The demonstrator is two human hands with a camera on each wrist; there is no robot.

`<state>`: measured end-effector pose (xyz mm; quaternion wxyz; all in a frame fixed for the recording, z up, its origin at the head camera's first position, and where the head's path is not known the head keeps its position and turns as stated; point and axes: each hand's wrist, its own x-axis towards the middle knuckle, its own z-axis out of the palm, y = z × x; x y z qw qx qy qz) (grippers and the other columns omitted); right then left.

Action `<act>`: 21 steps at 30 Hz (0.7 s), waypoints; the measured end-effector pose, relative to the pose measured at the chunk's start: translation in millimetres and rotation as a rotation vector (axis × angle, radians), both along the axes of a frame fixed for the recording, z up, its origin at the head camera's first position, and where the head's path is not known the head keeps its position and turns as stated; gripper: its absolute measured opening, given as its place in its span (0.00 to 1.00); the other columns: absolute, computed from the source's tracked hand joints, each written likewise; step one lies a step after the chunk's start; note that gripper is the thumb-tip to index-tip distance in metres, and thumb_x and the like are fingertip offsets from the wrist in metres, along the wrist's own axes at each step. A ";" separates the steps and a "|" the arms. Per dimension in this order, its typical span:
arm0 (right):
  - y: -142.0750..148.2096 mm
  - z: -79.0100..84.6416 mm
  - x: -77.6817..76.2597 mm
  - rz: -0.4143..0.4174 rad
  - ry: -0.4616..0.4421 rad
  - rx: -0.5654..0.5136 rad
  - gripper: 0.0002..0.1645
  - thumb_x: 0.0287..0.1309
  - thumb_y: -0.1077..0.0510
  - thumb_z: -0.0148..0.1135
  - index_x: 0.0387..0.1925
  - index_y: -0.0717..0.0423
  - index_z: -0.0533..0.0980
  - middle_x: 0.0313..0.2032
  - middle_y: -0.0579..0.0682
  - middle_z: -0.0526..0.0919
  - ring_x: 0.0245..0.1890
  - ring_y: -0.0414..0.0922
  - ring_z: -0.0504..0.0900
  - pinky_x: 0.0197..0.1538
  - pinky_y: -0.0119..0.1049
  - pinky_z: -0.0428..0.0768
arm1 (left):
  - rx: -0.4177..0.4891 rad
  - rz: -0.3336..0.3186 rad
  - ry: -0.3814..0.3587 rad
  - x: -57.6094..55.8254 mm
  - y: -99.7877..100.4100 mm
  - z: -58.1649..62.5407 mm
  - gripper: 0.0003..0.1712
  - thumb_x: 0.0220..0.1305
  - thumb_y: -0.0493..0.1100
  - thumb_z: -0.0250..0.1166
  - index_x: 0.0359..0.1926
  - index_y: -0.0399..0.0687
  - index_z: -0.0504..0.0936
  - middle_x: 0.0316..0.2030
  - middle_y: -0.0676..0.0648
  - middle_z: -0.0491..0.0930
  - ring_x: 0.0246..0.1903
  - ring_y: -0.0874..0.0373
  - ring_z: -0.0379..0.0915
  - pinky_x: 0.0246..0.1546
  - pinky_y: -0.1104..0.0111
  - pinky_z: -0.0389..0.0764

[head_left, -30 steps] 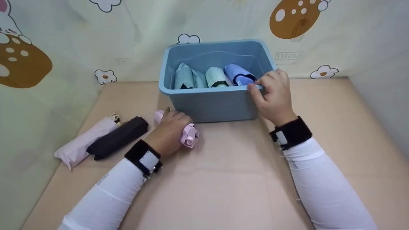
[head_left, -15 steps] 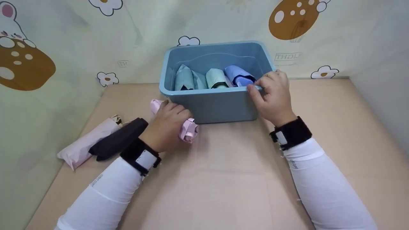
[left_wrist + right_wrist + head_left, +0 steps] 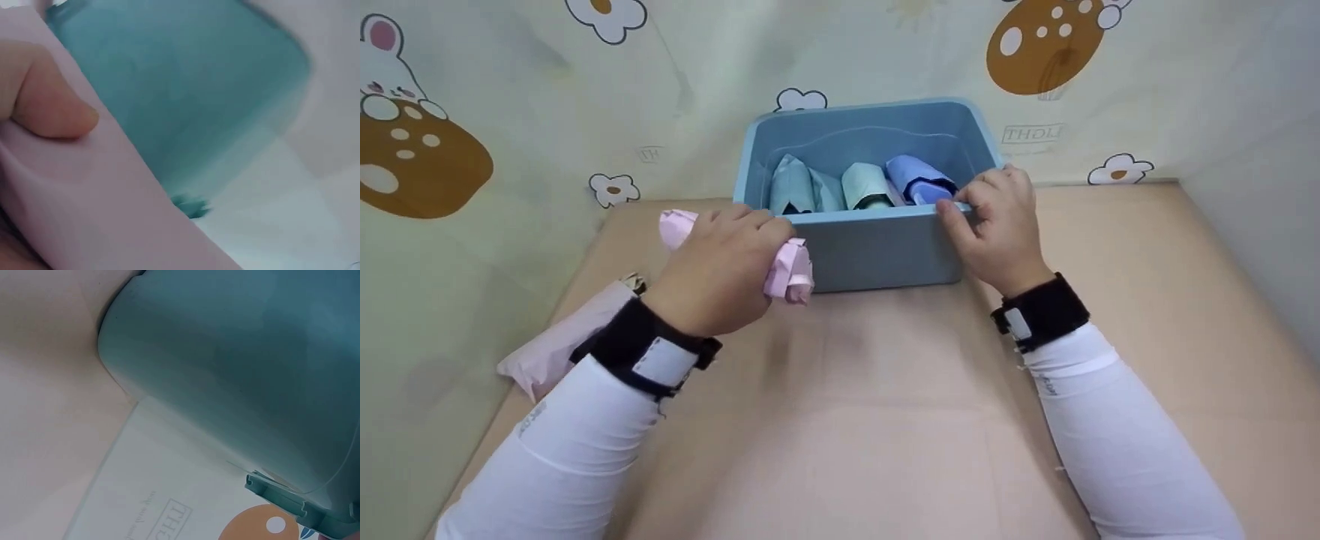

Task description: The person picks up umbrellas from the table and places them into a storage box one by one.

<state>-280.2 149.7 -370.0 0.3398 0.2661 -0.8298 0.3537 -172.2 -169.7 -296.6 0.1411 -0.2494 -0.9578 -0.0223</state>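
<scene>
My left hand grips a pink folded umbrella round its middle, with both ends sticking out. It is lifted off the table, in front of the bin's left front corner. In the left wrist view the thumb lies along the pink cloth, with the teal bin behind. My right hand holds the front right corner of the blue plastic bin, thumb over the rim. Inside the bin lie a teal umbrella, a mint one and a blue one. The right wrist view shows the bin's outer wall.
A pale pink folded umbrella lies on the table at left; a dark one beside it is almost wholly hidden by my left wristband. A patterned cloth wall stands close behind the bin. Bare tabletop lies in front.
My left hand has raised the pink umbrella from the table, moving up and a little left, and now covers the bin's front left corner. The right hand stays on the rim.
</scene>
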 end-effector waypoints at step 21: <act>0.1 1.9 1.3 0.000 0.000 -0.007 0.24 0.68 0.47 0.61 0.25 0.62 0.77 0.29 0.58 0.76 0.44 0.59 0.70 0.69 0.58 0.61 | 0.127 0.090 -0.146 -95.3 21.7 19.4 0.27 0.72 0.30 0.62 0.69 0.52 0.78 0.71 0.42 0.73 0.75 0.43 0.66 0.74 0.51 0.69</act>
